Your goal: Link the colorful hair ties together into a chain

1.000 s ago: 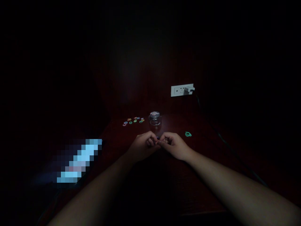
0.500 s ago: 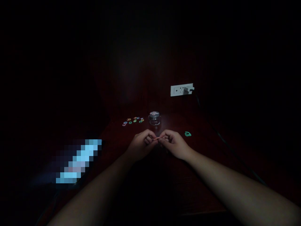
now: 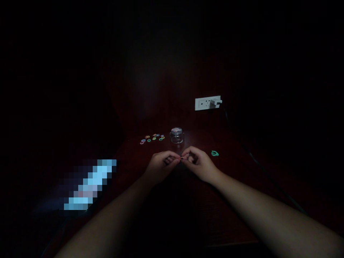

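Observation:
My left hand (image 3: 163, 165) and my right hand (image 3: 198, 163) meet at the fingertips over the dark red table, just in front of a clear jar (image 3: 176, 137) with a patterned lid. Both are closed in a pinch on a small orange-pink band (image 3: 181, 158), mostly hidden by the fingertips. Several small coloured bands (image 3: 154, 138) lie scattered to the left of the jar. Green bands (image 3: 214, 153) rest on the table to the right of my right hand.
At the left lies a lit, blurred-out screen (image 3: 91, 184). A white wall socket (image 3: 207, 103) with a plug in it is behind the table at the right. A dark cable (image 3: 268, 176) runs down the right side.
My fingertips have shifted slightly around the band, and less of it shows between them. The fingers of my right hand are a little more arched. The jar and loose bands stay put.

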The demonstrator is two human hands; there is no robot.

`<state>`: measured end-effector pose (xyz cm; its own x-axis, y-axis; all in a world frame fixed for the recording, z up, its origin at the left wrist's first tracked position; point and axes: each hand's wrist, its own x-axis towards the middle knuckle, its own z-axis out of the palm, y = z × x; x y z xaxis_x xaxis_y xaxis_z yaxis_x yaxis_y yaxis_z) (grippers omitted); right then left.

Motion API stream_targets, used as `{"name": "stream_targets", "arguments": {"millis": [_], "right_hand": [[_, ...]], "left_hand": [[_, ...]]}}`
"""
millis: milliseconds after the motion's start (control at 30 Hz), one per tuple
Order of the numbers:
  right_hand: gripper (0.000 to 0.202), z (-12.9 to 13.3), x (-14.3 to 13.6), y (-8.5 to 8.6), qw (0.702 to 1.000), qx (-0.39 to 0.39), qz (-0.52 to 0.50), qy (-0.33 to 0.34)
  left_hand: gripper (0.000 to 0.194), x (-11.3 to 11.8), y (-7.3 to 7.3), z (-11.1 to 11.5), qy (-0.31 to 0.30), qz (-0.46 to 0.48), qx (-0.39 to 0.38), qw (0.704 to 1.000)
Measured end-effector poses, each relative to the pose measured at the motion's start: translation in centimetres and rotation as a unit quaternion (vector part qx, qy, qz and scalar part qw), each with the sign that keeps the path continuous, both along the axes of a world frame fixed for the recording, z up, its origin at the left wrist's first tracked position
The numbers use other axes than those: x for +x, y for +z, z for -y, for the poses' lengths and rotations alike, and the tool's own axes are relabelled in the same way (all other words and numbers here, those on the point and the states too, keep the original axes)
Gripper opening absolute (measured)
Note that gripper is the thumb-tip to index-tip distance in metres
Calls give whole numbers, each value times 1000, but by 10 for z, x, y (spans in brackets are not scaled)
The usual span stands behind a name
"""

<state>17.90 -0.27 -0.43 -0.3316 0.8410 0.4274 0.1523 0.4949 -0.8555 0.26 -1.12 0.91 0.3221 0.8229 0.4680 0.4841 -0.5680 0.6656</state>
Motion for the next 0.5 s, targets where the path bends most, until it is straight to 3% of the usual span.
{"name": "stream_targets", "arguments": {"millis": [500], "right_hand": [[15,1,1,2,1000,-7,16,6]], "left_hand": [[18,1,1,1,0,0,-3,1000]]}}
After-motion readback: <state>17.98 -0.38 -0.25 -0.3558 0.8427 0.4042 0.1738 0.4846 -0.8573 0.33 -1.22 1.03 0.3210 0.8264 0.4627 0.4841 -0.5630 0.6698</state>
